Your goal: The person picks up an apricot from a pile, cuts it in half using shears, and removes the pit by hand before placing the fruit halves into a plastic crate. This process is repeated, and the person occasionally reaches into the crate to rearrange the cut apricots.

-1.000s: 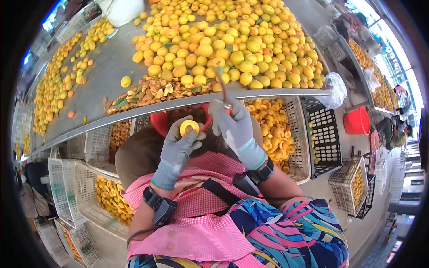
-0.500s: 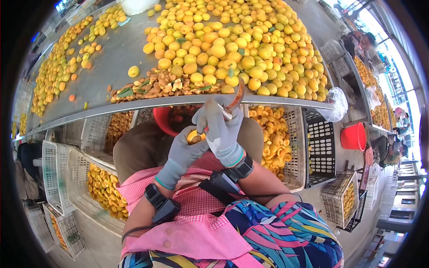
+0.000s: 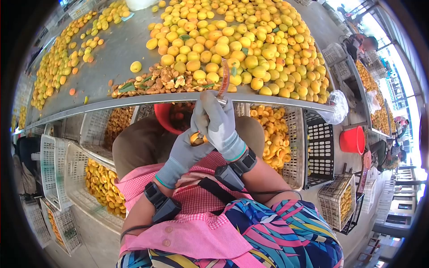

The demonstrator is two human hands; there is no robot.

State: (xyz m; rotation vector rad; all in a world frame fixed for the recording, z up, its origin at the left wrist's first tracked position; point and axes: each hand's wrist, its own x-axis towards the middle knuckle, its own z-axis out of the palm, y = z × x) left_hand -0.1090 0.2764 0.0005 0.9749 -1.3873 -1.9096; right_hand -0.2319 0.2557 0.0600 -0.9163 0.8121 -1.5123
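Observation:
My left hand [image 3: 183,154], in a grey glove, is closed around a cut apricot [image 3: 195,137] whose brown stone seems to show. Close against it, my gloved right hand [image 3: 219,123] grips a curved knife [image 3: 225,79], its reddish-brown blade pointing up above the fist. The right fingertips reach over to the apricot. Beyond the hands, a heap of whole yellow apricots [image 3: 263,58] covers much of the metal table [image 3: 111,58]. A pile of brown apricot stones [image 3: 165,82] with a few leaves lies along its near edge.
Crates of apricot halves stand on both sides: a white crate [image 3: 296,147] at right, another [image 3: 76,178] at left. A red bucket [image 3: 163,117] sits under the table edge between my knees. A black crate [image 3: 320,149] and second red bucket [image 3: 353,140] are farther right.
The right hand has shifted slightly left and down, nearer the left hand. The knife blade has turned more upright. The apricot stays in the left hand.

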